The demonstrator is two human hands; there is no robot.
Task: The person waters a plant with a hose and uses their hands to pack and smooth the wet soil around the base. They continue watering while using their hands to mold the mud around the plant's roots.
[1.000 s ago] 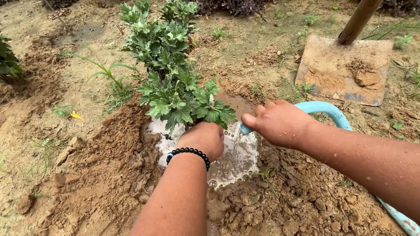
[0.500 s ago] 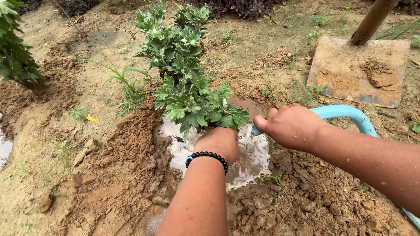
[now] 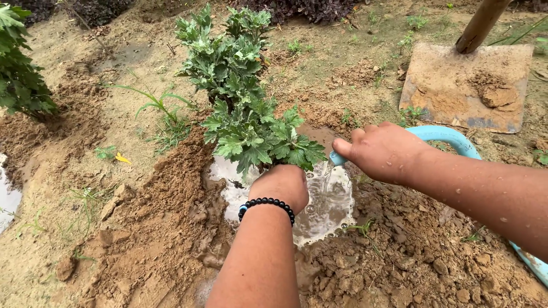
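Green leafy plant [image 3: 245, 114] upright in water-filled soil hole [image 3: 325, 211] | left hand [image 3: 281, 185] clenched around its stem base | right hand [image 3: 383, 152] grasping pale blue hose [image 3: 451, 138], water running | loose brown soil [image 3: 399, 268] not yet pushed in

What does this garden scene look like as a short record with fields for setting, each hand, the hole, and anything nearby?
Setting: bare garden soil, outdoors
Left hand: fist at the base of the plant, beaded bracelet on the wrist
Right hand: grips the blue hose, water running from its end
Hole: filled with muddy water around the plant's base
Nearby: shovel lying beyond the hose; loose dirt mound left of the hole
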